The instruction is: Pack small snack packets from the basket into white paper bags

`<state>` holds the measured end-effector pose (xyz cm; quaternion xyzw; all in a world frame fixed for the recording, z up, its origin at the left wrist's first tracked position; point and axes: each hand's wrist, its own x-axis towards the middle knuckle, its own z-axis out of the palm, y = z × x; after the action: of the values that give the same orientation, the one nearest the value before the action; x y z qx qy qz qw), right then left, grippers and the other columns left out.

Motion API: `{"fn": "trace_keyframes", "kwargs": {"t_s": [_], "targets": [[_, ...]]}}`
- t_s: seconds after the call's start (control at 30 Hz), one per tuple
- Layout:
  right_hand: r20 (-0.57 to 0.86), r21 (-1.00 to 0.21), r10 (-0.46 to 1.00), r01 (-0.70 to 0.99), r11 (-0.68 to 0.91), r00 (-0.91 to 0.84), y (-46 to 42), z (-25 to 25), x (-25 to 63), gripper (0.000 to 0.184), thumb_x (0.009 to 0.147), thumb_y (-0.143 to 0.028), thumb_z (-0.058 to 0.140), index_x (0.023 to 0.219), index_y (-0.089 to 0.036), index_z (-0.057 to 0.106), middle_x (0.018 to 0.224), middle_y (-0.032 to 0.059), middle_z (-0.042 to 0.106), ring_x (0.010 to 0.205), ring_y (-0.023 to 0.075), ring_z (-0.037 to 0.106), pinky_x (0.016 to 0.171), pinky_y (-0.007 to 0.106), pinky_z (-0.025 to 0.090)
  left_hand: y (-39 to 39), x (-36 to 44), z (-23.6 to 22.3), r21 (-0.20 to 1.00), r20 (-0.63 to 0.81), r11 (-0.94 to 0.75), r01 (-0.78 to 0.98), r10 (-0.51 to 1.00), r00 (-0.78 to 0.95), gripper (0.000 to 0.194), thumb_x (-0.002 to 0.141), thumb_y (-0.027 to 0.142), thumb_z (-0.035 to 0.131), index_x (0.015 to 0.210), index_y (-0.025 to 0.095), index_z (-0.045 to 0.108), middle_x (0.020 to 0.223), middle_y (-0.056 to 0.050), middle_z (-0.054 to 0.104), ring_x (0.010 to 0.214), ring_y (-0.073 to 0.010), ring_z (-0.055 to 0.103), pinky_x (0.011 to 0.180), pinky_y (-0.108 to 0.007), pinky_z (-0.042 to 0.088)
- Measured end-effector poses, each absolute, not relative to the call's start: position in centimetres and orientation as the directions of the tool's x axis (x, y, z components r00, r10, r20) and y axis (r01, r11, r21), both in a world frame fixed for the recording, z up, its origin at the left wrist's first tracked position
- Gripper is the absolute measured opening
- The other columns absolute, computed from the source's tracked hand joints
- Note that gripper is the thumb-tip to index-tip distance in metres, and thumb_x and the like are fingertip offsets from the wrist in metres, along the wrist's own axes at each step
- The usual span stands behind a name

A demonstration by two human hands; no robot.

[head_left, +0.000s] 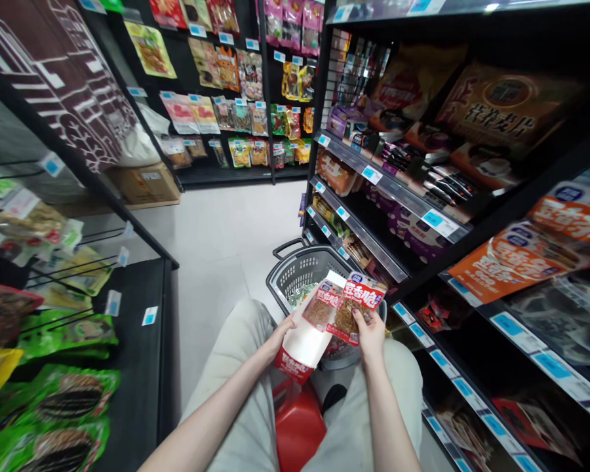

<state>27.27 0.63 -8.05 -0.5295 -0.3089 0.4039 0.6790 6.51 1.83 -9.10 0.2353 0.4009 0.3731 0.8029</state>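
Note:
My left hand (280, 337) is closed on the left edge of an open white-and-red cardboard display box (302, 342), held tilted above my lap. One red snack packet (319, 308) lies inside the box, toward its far end. My right hand (371, 333) pinches a second red snack packet (358, 295) with a brown snack pictured on it, thumb on its front. This packet overlaps the right side of the box. Directly beneath both is a grey shopping basket (281, 267) with some packaged goods in it, partly hidden by the box and packets.
Shelves with boxed and bagged goods (413, 226) rise close on the right. Another rack with green snack bags (69, 393) stands at left. Hanging packets (240, 118) line the far wall, near a cardboard carton (145, 183). A red stool (299, 426) shows between my knees.

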Motion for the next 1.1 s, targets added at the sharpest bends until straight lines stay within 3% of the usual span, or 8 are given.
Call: {"fn": "trace_keyframes", "kwargs": {"t_s": [0.2, 0.4, 0.5, 1.1], "targets": [[-0.023, -0.956, 0.882, -0.269, 0.118, 0.471, 0.7, -8.0, 27.1, 0.032, 0.060, -0.030, 0.065, 0.087, -0.015, 0.057, 0.083, 0.0054, 0.064, 0.074, 0.0180, 0.059, 0.071, 0.033, 0.047, 1.8, 6.6, -8.9, 0.671, -0.470, 0.612, -0.420, 0.788, 0.397, 0.059, 0.059, 0.017, 0.048, 0.118, 0.017, 0.042, 0.094, -0.006, 0.063, 0.084, -0.0227, 0.058, 0.073, -0.032, 0.044], [-0.101, -0.854, 0.925, -0.508, 0.108, 0.367, 0.6, -7.2, 26.6, 0.034, 0.061, -0.028, 0.063, 0.092, -0.019, 0.055, 0.091, 0.0033, 0.063, 0.081, 0.0186, 0.059, 0.077, 0.036, 0.045, 1.8, 6.4, -9.4, 0.694, -0.471, 0.604, -0.391, 0.792, 0.388, 0.058, 0.060, 0.018, 0.045, 0.118, 0.014, 0.041, 0.093, -0.008, 0.063, 0.081, -0.0228, 0.058, 0.072, -0.032, 0.043], [-0.106, -0.838, 0.944, -0.538, 0.084, 0.313, 0.5, -6.8, 26.4, 0.037, 0.059, -0.024, 0.065, 0.094, -0.020, 0.055, 0.093, 0.0032, 0.062, 0.084, 0.0194, 0.058, 0.078, 0.037, 0.045, 1.8, 6.4, -9.4, 0.697, -0.468, 0.600, -0.393, 0.796, 0.384, 0.058, 0.059, 0.017, 0.045, 0.117, 0.015, 0.042, 0.098, -0.007, 0.062, 0.081, -0.0219, 0.058, 0.071, -0.031, 0.043], [0.027, -0.964, 0.925, -0.235, 0.124, 0.379, 1.0, -8.7, 27.3, 0.040, 0.065, -0.032, 0.060, 0.100, -0.017, 0.050, 0.101, 0.0077, 0.059, 0.094, 0.0214, 0.055, 0.084, 0.039, 0.041, 1.8, 6.5, -9.2, 0.712, -0.449, 0.576, -0.400, 0.813, 0.372, 0.057, 0.056, 0.017, 0.047, 0.113, 0.015, 0.046, 0.103, -0.008, 0.060, 0.092, -0.0238, 0.055, 0.070, -0.029, 0.043]]}}
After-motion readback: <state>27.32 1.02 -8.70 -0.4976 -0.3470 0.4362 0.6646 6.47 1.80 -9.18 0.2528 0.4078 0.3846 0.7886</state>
